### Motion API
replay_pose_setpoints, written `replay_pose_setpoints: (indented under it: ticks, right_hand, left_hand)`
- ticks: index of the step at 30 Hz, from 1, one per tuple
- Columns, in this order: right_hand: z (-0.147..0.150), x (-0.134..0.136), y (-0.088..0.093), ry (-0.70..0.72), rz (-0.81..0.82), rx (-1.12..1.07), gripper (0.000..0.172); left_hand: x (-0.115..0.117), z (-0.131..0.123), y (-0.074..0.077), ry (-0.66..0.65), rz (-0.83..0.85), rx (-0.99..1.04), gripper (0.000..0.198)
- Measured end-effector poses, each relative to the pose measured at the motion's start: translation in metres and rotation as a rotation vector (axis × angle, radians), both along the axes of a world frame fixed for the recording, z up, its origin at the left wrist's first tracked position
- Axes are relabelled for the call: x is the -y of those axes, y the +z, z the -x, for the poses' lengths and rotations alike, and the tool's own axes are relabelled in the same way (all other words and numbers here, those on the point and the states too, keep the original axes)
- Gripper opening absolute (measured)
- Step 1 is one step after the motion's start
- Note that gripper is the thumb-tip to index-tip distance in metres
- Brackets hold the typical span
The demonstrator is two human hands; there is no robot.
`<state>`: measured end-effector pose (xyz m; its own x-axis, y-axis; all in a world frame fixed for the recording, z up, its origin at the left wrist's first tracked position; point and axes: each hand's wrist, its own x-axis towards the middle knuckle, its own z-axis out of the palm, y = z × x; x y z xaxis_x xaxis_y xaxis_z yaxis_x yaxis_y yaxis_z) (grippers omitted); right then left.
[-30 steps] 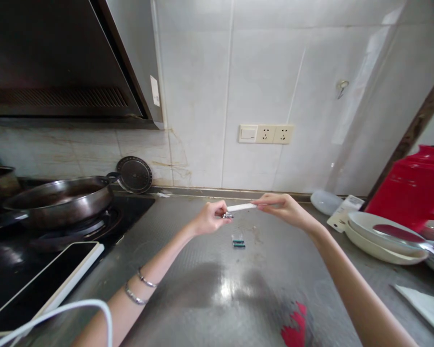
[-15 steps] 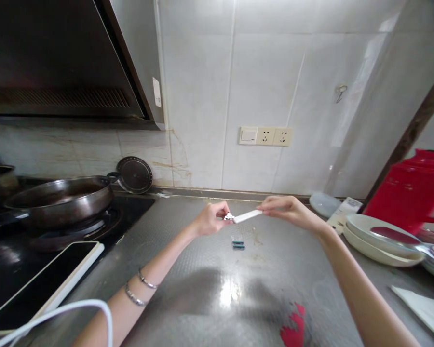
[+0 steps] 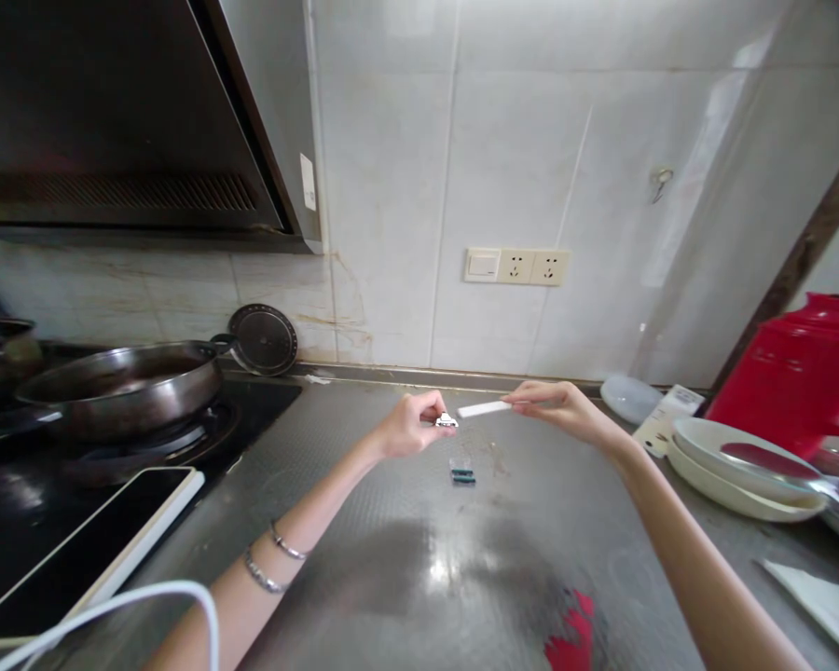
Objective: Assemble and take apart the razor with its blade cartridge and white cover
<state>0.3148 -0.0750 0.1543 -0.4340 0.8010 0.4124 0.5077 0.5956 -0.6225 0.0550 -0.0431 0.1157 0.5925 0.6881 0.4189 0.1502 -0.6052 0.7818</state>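
Above the metal counter [image 3: 391, 578], my left hand [image 3: 411, 426] pinches a small white piece [image 3: 447, 421] with a dark lower edge; its kind cannot be made out. My right hand [image 3: 556, 410] holds a slim white bar [image 3: 483, 408] by its right end, between thumb and fingers. The bar's free end points at the white piece, with a narrow gap between them. Below both hands, two small dark teal cylinders that look like batteries [image 3: 463, 477] lie side by side on the counter. Two bracelets circle my left forearm.
At left, a pan [image 3: 126, 377] sits on the black stove, with a phone-like slab [image 3: 90, 550] and a white cable [image 3: 174, 587] nearer. On the right are stacked bowls [image 3: 741, 494], a white spotted item [image 3: 667, 419], a red jug-like container [image 3: 797, 373] and white paper [image 3: 821, 596].
The white bar has come away from the small white piece, opening a gap, and is now closer to level. Both hands have stayed nearly where they were. The view has shifted slightly.
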Motion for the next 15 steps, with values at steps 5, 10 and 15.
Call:
replay_pose_setpoints:
  ticks: [5, 10, 15]
  right_hand:
    - [0.0033, 0.0006, -0.0006, 0.043, 0.020, -0.013, 0.031]
    - [0.0066, -0.0008, -0.0028, 0.017, -0.004, -0.026, 0.031]
    - [0.0099, -0.0002, -0.0011, 0.013, -0.035, 0.001, 0.031]
  left_hand:
    - [0.0009, -0.0003, 0.0006, -0.004, -0.023, 0.005, 0.019]
    - [0.0003, -0.0007, -0.0002, -0.012, 0.007, 0.012, 0.018]
    - [-0.0008, -0.0012, -0.0023, 0.004, 0.005, 0.002, 0.020]
